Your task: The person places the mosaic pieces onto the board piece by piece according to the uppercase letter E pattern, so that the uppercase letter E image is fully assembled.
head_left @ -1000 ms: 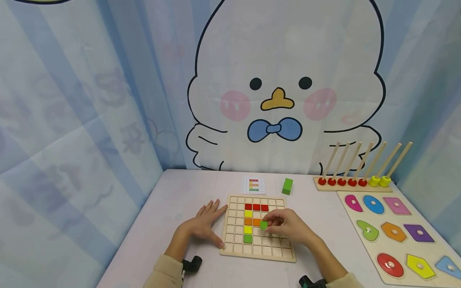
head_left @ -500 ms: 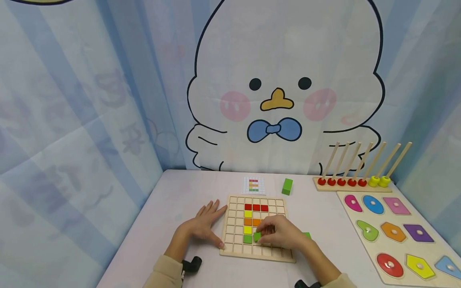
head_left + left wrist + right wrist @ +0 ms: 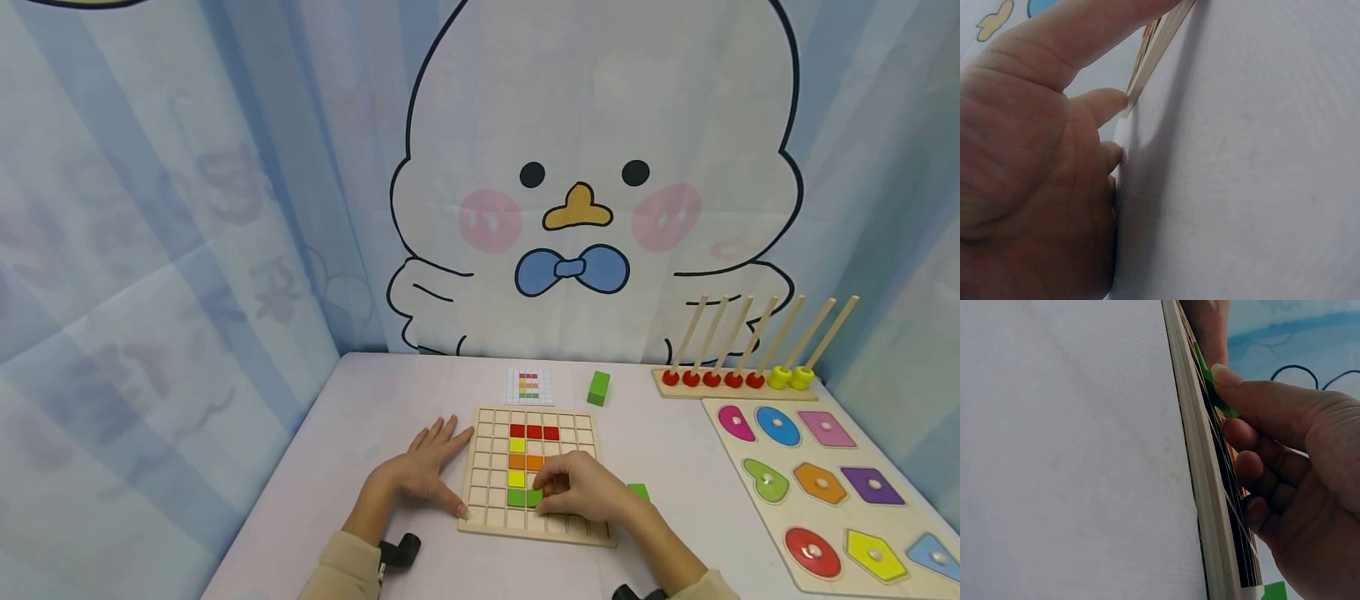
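Note:
My left hand (image 3: 426,467) lies on the table with fingers spread, its thumb and index fingertips touching the left edge of the wooden grid board (image 3: 491,518). In the left wrist view the palm (image 3: 1029,169) faces the board's side. Over the board, my right hand (image 3: 581,486) pinches a green block (image 3: 533,498) that sits low in a cell beside another green block (image 3: 516,497). The right wrist view has the thumb tip against green (image 3: 1210,378). Red blocks (image 3: 534,432), yellow blocks (image 3: 517,478) and orange blocks (image 3: 517,461) fill other cells; the hand hides part of the orange row.
Behind the board lie a pattern card (image 3: 528,387) and a green block standing loose (image 3: 598,388). Another green piece (image 3: 639,491) peeks out beside the right wrist. To the right are a peg bead rack (image 3: 735,383) and a shape puzzle board (image 3: 765,533).
My right hand has moved left and toward me with the green block, which has gone down into the cell right of the first green one. The left hand stays put.

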### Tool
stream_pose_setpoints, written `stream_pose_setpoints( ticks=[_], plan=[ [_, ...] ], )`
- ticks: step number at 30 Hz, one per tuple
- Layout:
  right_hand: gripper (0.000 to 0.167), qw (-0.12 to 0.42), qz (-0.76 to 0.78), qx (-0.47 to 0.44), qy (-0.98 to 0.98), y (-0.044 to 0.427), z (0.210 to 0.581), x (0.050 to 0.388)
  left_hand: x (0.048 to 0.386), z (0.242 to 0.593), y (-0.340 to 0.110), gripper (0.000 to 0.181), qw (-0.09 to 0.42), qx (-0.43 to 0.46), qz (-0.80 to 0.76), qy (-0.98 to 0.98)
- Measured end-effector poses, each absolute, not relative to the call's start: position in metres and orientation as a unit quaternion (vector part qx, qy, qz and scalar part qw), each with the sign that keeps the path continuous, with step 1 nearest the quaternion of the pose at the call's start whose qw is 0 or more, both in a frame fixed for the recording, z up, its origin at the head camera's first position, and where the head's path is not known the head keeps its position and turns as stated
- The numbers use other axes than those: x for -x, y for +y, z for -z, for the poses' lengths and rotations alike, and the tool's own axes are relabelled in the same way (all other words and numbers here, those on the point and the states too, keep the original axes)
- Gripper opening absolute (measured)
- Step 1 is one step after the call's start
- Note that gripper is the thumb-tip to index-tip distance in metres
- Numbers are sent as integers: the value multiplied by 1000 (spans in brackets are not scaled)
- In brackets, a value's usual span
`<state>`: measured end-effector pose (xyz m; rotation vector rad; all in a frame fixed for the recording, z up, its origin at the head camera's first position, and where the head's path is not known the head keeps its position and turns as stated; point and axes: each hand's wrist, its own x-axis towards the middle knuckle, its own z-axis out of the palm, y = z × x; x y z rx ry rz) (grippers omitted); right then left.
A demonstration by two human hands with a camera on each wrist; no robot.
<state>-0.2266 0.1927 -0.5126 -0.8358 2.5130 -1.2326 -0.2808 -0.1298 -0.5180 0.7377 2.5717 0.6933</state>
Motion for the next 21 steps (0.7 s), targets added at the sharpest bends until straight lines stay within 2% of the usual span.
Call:
stream_pose_setpoints(
  ticks=[11, 21],
  plan=[
    [24, 99, 406, 291, 860, 193, 510, 227, 280, 518, -129, 129, 185, -257, -242, 917],
    [21, 68, 402, 263, 874, 205, 490, 225, 281, 519, -129, 128, 185, -256, -238, 918]
  ],
)
